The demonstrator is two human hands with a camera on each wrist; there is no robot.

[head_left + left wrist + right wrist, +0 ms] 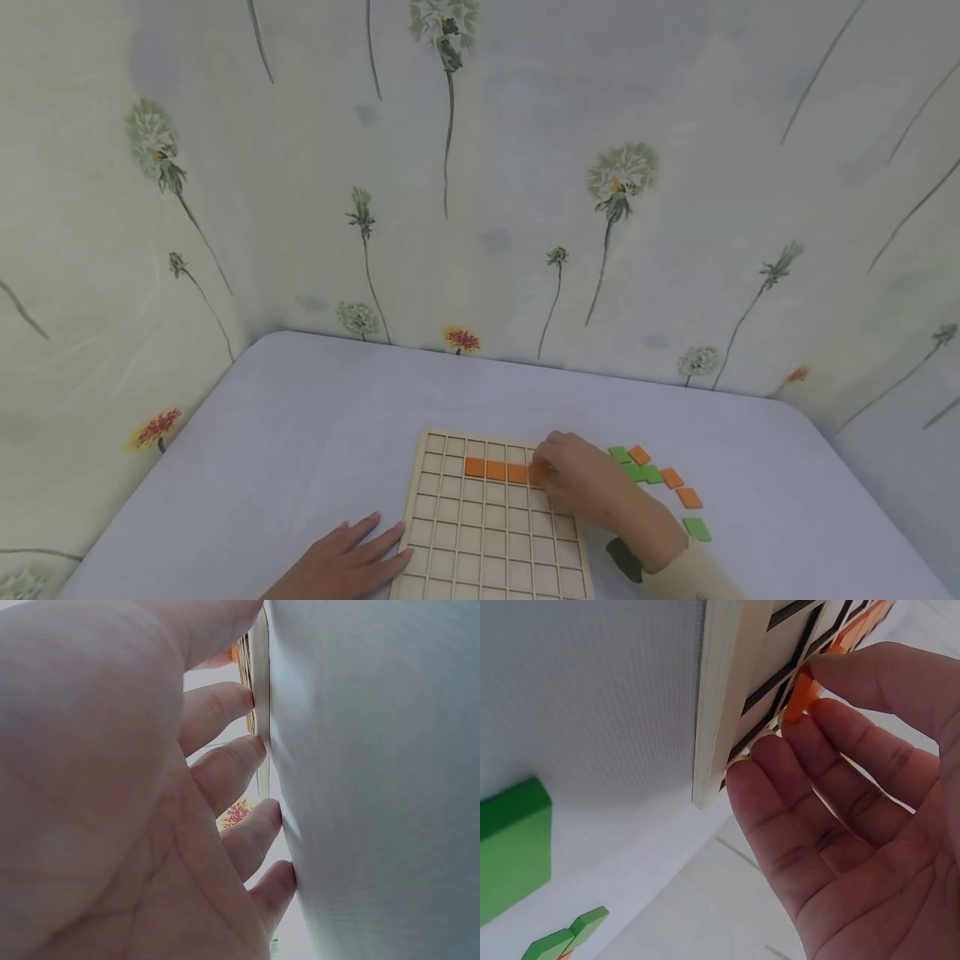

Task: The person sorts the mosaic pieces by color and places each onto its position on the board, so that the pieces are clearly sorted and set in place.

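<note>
A pale wooden grid board [492, 533] lies on the table in front of me. Three orange square tiles [496, 471] sit side by side in a row of its cells near the far edge. At the right end of that row my right hand [588, 483] pinches another orange tile [801, 696] between thumb and fingers, close over the board; its other fingertips reach the board's rim in the right wrist view. My left hand [341, 558] rests flat with spread fingers, fingertips at the board's left edge.
Loose green tiles [697, 529] and orange tiles [689, 498] are scattered on the white tabletop [322, 417] right of the board. A dark flat object [624, 558] lies partly behind the right wrist. Flower-printed cloth [495, 167] hangs behind the table.
</note>
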